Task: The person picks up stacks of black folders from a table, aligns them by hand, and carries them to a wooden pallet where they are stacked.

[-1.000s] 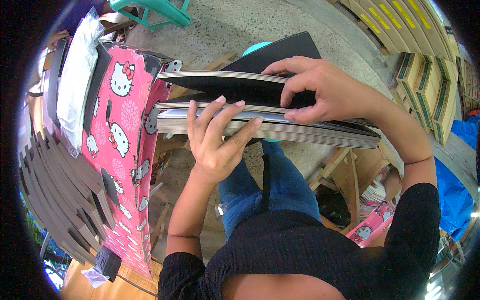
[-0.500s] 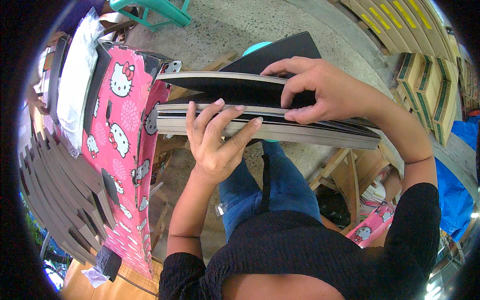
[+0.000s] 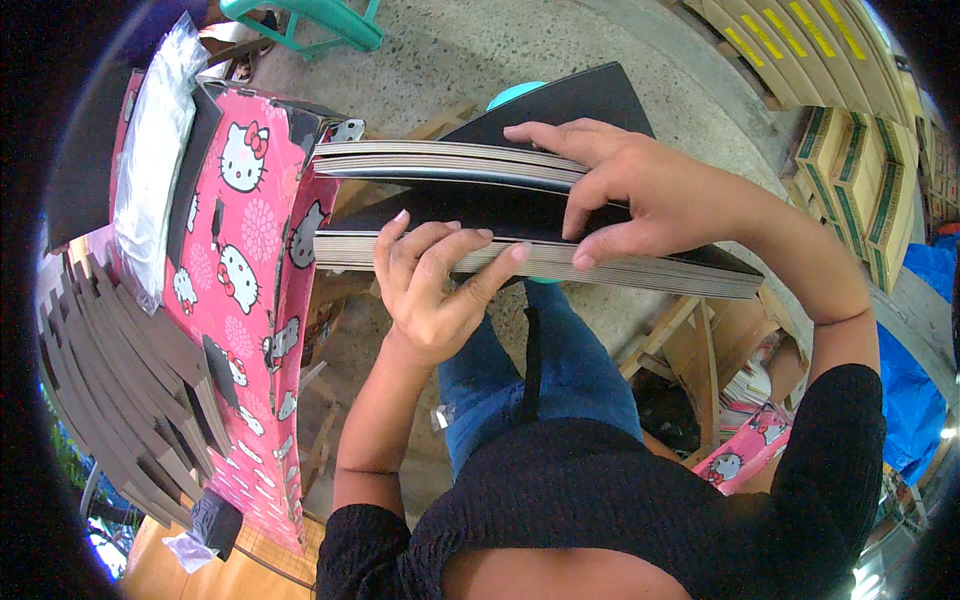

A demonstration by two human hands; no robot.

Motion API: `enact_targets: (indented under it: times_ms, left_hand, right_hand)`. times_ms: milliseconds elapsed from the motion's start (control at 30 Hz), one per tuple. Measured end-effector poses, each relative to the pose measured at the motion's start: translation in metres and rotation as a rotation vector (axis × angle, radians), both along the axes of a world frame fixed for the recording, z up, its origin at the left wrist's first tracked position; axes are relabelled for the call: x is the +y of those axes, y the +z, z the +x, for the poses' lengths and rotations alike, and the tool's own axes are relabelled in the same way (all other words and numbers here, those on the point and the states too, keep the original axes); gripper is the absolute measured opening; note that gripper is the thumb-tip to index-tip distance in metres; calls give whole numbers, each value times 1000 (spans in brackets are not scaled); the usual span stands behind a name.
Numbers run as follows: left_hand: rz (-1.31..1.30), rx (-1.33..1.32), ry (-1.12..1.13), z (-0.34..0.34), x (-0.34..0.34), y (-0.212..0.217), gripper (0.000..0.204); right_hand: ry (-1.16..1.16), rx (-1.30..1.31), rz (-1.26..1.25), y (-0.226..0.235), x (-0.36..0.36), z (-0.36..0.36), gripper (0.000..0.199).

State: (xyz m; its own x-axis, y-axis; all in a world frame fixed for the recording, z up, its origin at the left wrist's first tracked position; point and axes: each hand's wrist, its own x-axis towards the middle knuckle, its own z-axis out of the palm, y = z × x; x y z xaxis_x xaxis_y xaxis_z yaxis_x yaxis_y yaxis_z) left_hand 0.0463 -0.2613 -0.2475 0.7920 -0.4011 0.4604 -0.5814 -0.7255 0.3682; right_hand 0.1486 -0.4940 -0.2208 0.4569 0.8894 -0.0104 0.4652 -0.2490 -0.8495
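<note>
A person's left hand presses flat, fingers spread wide, against the edge of a lower stack of black-faced boards, thumb and fingertips lying across the pale layered edges just above the lap. The right hand reaches in from the right side, its fingers hooked over the top of an upper bundle of boards and its thumb tucked beneath, pinching that bundle and lifting it clear so that a dark wedge-shaped gap opens between the two parts of the pile. Both bundles run level from left to right in front of the person's body, held over blue-jeaned knees and a black knitted top. A further black sheet shows behind the upper bundle, with a sliver of a turquoise round object at its edge. Just left of the stack stands a pink cartoon-cat printed surface, its near end touching or almost touching the boards' left ends. On it lies a clear plastic bag. Farther left, grey cardboard strips fan out in overlapping rows. At upper right sit stacked cartons with green and yellow printing, beside a blue tarpaulin; a green plastic chair stands on the concrete floor at top.
</note>
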Motion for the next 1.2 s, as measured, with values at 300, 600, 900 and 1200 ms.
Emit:
enact_targets:
  times_ms: [300, 600, 900, 1200]
  left_hand:
    - [-23, -32, -9, 6, -2, 0, 29]
    - [-24, -33, -6, 6, -2, -1, 29]
    - [3, 33, -11, 1, 0, 3, 34]
    - [65, -56, 142, -16, -11, -1, 24]
  right_hand:
    - [-16, 75, 3, -4, -1, 2, 17]
    - [-24, 112, -12, -5, 0, 2, 17]
    - [-27, 112, -21, -3, 0, 1, 16]
    - [-92, 161, 74, 4, 4, -1, 14]
